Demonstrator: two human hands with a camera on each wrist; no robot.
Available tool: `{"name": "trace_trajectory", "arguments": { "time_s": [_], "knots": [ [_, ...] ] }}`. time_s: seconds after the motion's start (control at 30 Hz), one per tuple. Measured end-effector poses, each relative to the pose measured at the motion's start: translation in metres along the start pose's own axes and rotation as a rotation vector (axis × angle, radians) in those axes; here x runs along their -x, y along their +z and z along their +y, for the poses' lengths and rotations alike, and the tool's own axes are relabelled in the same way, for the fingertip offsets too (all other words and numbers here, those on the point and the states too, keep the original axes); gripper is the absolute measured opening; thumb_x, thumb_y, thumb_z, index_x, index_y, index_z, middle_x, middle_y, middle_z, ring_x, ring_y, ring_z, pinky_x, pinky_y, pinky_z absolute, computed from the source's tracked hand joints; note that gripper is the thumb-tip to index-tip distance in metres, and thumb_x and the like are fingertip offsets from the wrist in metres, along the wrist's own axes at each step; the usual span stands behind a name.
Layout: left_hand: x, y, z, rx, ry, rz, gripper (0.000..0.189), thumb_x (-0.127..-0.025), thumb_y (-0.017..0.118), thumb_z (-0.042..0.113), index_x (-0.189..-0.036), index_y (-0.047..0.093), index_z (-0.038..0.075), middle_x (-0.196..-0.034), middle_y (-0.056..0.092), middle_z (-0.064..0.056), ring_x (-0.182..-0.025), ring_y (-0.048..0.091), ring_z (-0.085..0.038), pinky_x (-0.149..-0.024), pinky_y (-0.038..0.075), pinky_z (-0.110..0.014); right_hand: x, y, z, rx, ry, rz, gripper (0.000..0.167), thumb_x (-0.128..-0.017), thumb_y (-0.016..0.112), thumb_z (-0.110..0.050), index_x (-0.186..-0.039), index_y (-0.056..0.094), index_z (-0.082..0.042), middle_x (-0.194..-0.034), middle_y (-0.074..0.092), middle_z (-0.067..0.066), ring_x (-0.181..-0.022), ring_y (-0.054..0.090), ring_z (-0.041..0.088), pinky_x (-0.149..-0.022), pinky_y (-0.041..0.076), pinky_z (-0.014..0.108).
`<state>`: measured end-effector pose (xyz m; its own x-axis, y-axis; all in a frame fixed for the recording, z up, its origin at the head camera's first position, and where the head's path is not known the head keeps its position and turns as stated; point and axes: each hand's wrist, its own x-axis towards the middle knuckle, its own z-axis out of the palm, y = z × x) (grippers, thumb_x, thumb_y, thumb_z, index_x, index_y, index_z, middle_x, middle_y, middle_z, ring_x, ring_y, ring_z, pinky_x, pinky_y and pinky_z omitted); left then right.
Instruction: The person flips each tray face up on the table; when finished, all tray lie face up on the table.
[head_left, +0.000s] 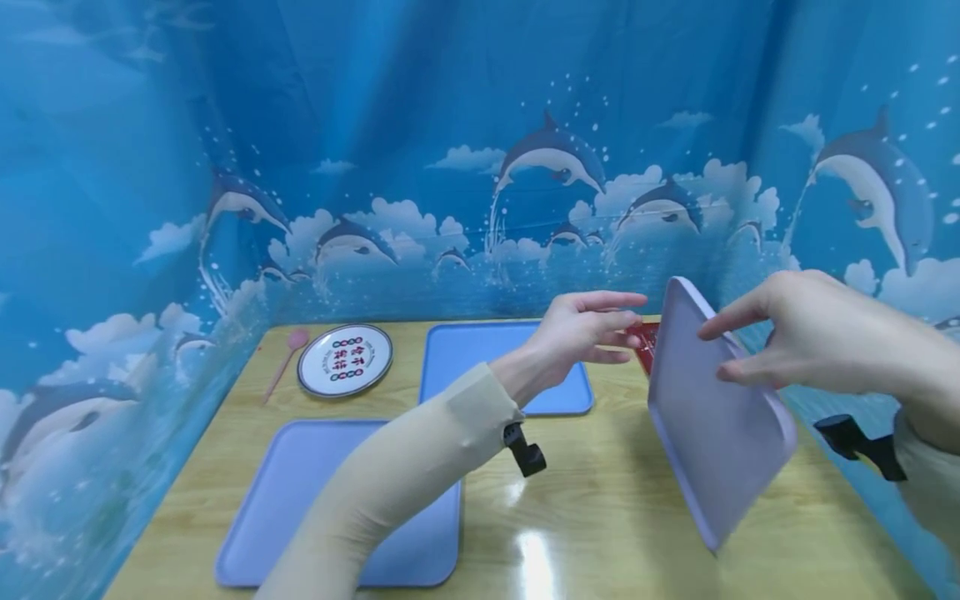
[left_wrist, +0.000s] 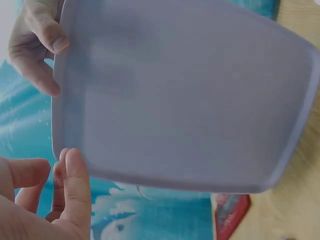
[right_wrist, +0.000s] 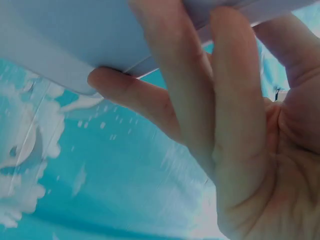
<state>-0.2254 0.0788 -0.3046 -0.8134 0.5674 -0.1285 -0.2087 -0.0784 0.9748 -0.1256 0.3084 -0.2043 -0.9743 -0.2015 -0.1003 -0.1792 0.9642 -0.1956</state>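
Note:
My right hand (head_left: pixel 810 333) grips a pale lavender tray (head_left: pixel 712 442) by its upper edge, thumb on one face and fingers behind it. The tray stands steeply tilted above the right side of the table. In the right wrist view the fingers (right_wrist: pixel 195 75) spread along the tray's other face. My left hand (head_left: pixel 577 337) is reaching to the tray's far side, its fingers loosely extended and holding nothing. Seen from the left wrist, its fingertips (left_wrist: pixel 75 162) are right at a corner of the tray. A red patterned item (head_left: pixel 643 342) is partly hidden behind the tray.
A second lavender tray (head_left: pixel 288 500) lies front left, partly under my left forearm. Behind it are a blue tray (head_left: pixel 468 354), a white plate with red lettering (head_left: pixel 315 371) and a pink spoon (head_left: pixel 297 339). A dolphin-print curtain (head_left: pixel 420 125) surrounds the wooden table (head_left: pixel 592 517).

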Motion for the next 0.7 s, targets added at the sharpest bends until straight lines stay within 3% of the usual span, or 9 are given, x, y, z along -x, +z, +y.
{"name": "trace_trajectory", "arguments": {
  "time_s": [0.1,0.23,0.3,0.4,0.53,0.63,0.7],
  "knots": [
    [0.000,-0.012,-0.014,-0.008,-0.031,-0.022,0.026,-0.110,0.074,0.019,-0.135,0.083,0.022,-0.117,0.085,0.002,-0.092,0.080,-0.016,-0.102,0.071,-0.049,-0.002,-0.006,0.020,-0.042,0.049,-0.009,0.048,-0.092,0.092,-0.018,-0.136,0.080,-0.004,-0.110,0.086,0.019,-0.059,0.066,0.017,-0.047,0.046,0.031],
    [0.003,-0.025,-0.042,-0.031,-0.125,-0.041,0.026,-0.109,0.075,0.018,-0.134,0.083,0.021,-0.125,0.084,-0.002,-0.094,0.080,-0.017,-0.090,0.073,-0.040,-0.007,-0.011,0.050,-0.116,0.102,-0.012,0.048,-0.096,0.088,-0.011,-0.140,0.075,0.003,-0.134,0.073,0.040,-0.076,0.078,0.023,-0.058,0.064,0.036],
    [0.005,-0.030,-0.060,-0.052,-0.179,-0.037,0.029,-0.108,0.076,0.016,-0.135,0.083,0.020,-0.129,0.083,-0.005,-0.100,0.080,-0.021,-0.090,0.074,-0.041,-0.009,-0.012,0.065,-0.151,0.130,-0.023,0.050,-0.098,0.086,-0.010,-0.143,0.072,0.005,-0.136,0.072,0.042,-0.083,0.081,0.026,-0.068,0.071,0.044],
    [0.009,-0.035,-0.088,-0.073,-0.248,-0.023,0.035,-0.105,0.079,0.014,-0.140,0.080,0.018,-0.135,0.081,-0.008,-0.120,0.079,-0.032,-0.097,0.072,-0.047,-0.012,-0.011,0.082,-0.199,0.161,-0.039,0.053,-0.100,0.085,-0.014,-0.146,0.069,0.006,-0.137,0.071,0.042,-0.091,0.082,0.028,-0.077,0.073,0.053],
    [0.017,-0.037,-0.117,-0.088,-0.298,-0.012,0.051,-0.101,0.081,0.011,-0.151,0.071,0.013,-0.144,0.077,-0.015,-0.137,0.071,-0.044,-0.104,0.069,-0.055,-0.007,-0.012,0.096,-0.198,0.170,-0.023,0.052,-0.101,0.084,-0.014,-0.148,0.069,0.004,-0.139,0.071,0.042,-0.090,0.083,0.026,-0.075,0.073,0.050],
    [0.023,-0.036,-0.131,-0.076,-0.306,-0.012,0.059,-0.101,0.081,0.008,-0.157,0.065,0.011,-0.149,0.072,-0.021,-0.138,0.069,-0.047,-0.105,0.069,-0.058,0.000,-0.016,0.101,-0.187,0.168,0.020,0.051,-0.102,0.082,-0.010,-0.149,0.068,0.004,-0.139,0.070,0.043,-0.086,0.085,0.028,-0.070,0.073,0.047],
    [0.024,-0.035,-0.136,-0.052,-0.289,-0.008,0.060,-0.100,0.080,0.006,-0.158,0.064,0.013,-0.153,0.068,-0.024,-0.139,0.068,-0.048,-0.105,0.068,-0.059,0.004,-0.020,0.106,-0.192,0.182,0.061,0.044,-0.102,0.081,-0.008,-0.146,0.075,-0.007,-0.137,0.071,0.042,-0.082,0.086,0.027,-0.068,0.073,0.046]
  ]
}}
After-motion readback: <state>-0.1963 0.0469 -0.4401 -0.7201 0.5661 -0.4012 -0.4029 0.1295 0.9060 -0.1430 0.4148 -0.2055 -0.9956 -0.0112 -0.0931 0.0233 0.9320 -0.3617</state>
